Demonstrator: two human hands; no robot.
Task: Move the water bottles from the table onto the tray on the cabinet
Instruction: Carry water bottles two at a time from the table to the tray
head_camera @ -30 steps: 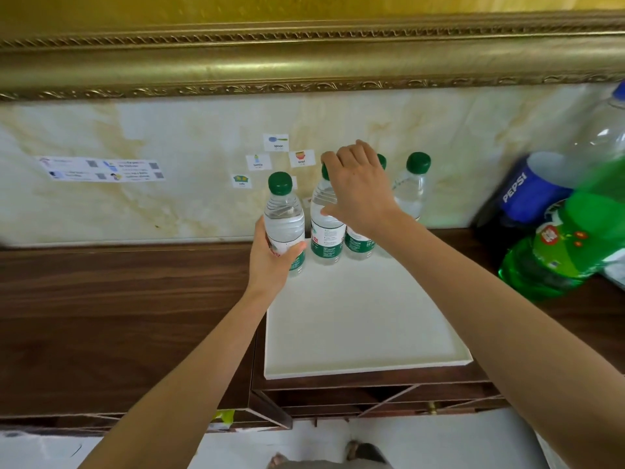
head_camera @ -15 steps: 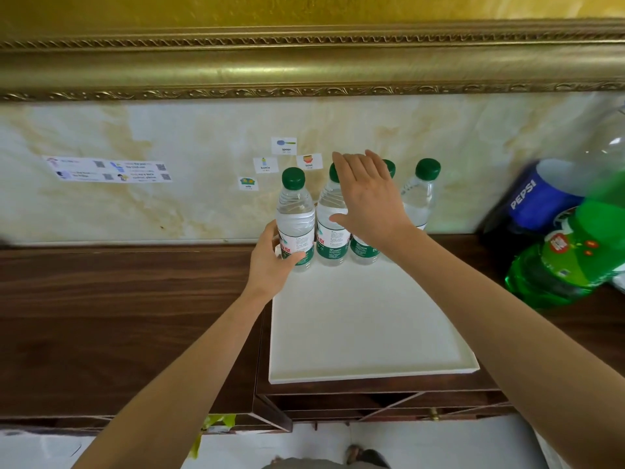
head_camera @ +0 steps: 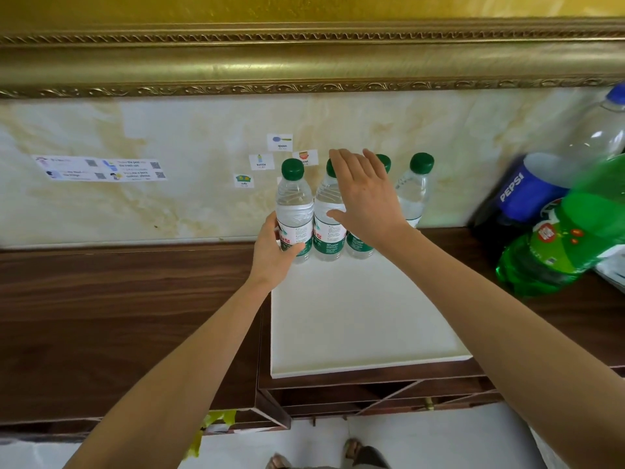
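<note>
A white tray point(head_camera: 358, 326) lies on the dark wooden cabinet point(head_camera: 118, 306). Along its far edge stand three clear water bottles with green caps and green labels. My left hand point(head_camera: 272, 252) is wrapped around the lower part of the leftmost bottle point(head_camera: 294, 204). My right hand point(head_camera: 367, 198) hovers with fingers spread in front of the second bottle point(head_camera: 326, 228) and the third bottle point(head_camera: 358, 247), holding nothing. Another water bottle point(head_camera: 414, 191) stands to the right, by the wall; whether it is on the tray is hidden by my arm.
A large Pepsi bottle point(head_camera: 541, 184) and a large green soda bottle point(head_camera: 561, 242) lean at the right of the cabinet. Behind runs a marble wall point(head_camera: 152, 204) with small stickers under a gilded frame point(head_camera: 304, 59). Below the cabinet edge, floor and a foot show.
My right hand has let go of the middle bottles and lifted off them, fingers spreading. My left hand has set the leftmost bottle close against the second one.
</note>
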